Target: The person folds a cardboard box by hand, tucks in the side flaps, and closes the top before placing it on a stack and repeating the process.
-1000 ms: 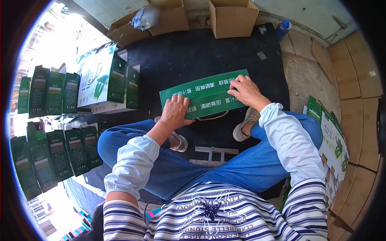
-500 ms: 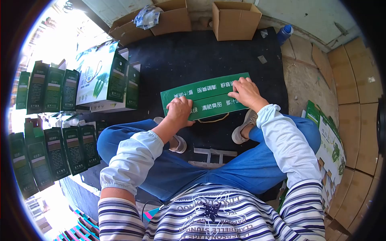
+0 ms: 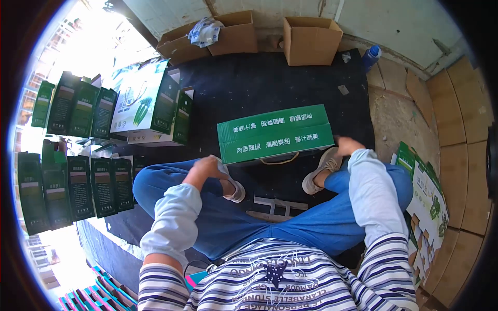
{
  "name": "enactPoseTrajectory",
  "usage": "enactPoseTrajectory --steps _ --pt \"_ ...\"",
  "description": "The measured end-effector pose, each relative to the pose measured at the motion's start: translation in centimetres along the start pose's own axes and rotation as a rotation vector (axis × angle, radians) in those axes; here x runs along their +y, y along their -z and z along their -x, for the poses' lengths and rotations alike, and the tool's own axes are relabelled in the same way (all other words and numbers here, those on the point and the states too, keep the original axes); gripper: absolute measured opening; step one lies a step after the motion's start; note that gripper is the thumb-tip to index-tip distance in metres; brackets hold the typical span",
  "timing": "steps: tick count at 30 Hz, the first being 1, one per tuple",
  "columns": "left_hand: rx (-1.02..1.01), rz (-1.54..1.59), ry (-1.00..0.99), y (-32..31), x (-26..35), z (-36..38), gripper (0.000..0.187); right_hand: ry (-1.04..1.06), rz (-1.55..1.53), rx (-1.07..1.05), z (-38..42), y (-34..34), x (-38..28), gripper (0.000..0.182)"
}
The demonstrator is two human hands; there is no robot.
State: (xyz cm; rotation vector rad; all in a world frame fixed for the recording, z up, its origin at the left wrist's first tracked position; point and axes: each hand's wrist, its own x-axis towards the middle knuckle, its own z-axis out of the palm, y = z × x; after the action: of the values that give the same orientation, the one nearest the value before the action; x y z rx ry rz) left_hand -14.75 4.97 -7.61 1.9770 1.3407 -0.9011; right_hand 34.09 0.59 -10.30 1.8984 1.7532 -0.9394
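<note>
A closed green carton (image 3: 275, 135) with white lettering lies on the black mat between my feet. A cord handle (image 3: 280, 160) hangs out along its near side. My left hand (image 3: 206, 170) is off the carton, just beyond its near left corner and over my shoe; it holds nothing and its fingers are loosely apart. At the opposite end, my right hand (image 3: 348, 146) is beside the carton's right edge, fingers pointing toward it and slightly apart, with nothing in the grasp.
White-and-green cartons (image 3: 142, 101) stand to the left, beside several dark green upright boxes (image 3: 80, 181). Open brown boxes (image 3: 313, 41) line the back wall, with a blue bottle (image 3: 371, 57) nearby. Flattened printed cartons (image 3: 428, 189) lean at right before stacked brown cartons (image 3: 451, 155).
Both hands have come off the carton's top, the left toward me and the right past its right end. The top flaps now lie flush with their lettering uncovered. The view has shifted slightly.
</note>
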Motion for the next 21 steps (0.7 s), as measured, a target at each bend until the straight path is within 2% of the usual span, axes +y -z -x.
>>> enactPoseTrajectory --steps 1,2,3,4,5,6,8,9,10,11,12,13,14,15,16,18,21 --pt "0.120 0.148 -0.081 -2.0 -0.4 -1.8 0.085 0.024 -0.025 0.015 -0.2 -1.0 -0.7 0.081" --pt "0.245 0.292 -0.159 -4.2 -0.5 -3.2 0.081 0.152 -0.246 0.069 -1.9 -3.1 0.2 0.070" --pt "0.372 0.433 -0.235 -5.1 -0.5 -3.9 0.078 0.136 -0.325 0.066 -2.3 -3.2 0.1 0.065" --pt "0.386 0.514 -0.237 -4.5 -0.2 -3.6 0.075 0.119 -0.404 0.058 -2.9 -3.3 -0.2 0.061" --pt "0.399 0.598 -0.238 -3.8 0.1 -3.4 0.072 0.186 -0.402 0.051 -3.3 -3.0 0.1 0.068" --pt "0.417 0.683 -0.242 -2.7 0.4 -3.2 0.069 0.183 -0.482 0.048 -3.5 -2.4 -0.3 0.066" --pt "0.536 0.919 -0.198 0.3 0.4 -3.5 0.065 0.175 -0.638 0.052 -3.0 0.0 -1.1 0.063" --pt "0.590 1.038 -0.176 1.8 0.6 -3.2 0.063 0.133 -0.740 -0.014 -1.7 1.9 -2.3 0.060" --pt "0.697 1.223 -0.276 4.6 1.9 -1.2 0.058 0.113 -0.863 0.001 -1.5 2.5 -2.8 0.058" --pt "0.851 1.161 -0.352 6.9 2.1 -0.2 0.055 0.163 -0.962 0.071 -1.4 3.1 -3.7 0.057" --pt "0.894 1.116 -0.311 9.1 1.7 0.6 0.058 0.211 -1.060 0.139 -1.3 3.4 -4.7 0.055" --pt "1.021 1.091 -0.340 10.9 1.2 0.9 0.060 0.228 -1.096 0.175 -1.6 4.1 -5.8 0.054" --pt "1.143 0.958 -0.302 12.6 0.4 1.5 0.064 0.248 -1.125 0.214 -1.7 5.0 -7.3 0.054" --pt "1.328 0.672 -0.222 14.3 -0.3 2.5 0.072 0.269 -1.156 0.250 -1.6 6.1 -9.0 0.054" --pt "1.349 0.586 -0.117 16.0 -1.1 3.5 0.078 0.288 -1.188 0.283 -1.4 7.0 -10.9 0.054" --pt "1.428 0.536 -0.025 19.3 -3.3 6.0 0.078 0.362 -1.158 0.297 -1.6 9.0 -15.2 0.059" --pt "1.369 0.485 0.110 24.1 -8.8 10.1 0.078 0.438 -1.149 0.272 -2.7 11.8 -22.6 0.064"
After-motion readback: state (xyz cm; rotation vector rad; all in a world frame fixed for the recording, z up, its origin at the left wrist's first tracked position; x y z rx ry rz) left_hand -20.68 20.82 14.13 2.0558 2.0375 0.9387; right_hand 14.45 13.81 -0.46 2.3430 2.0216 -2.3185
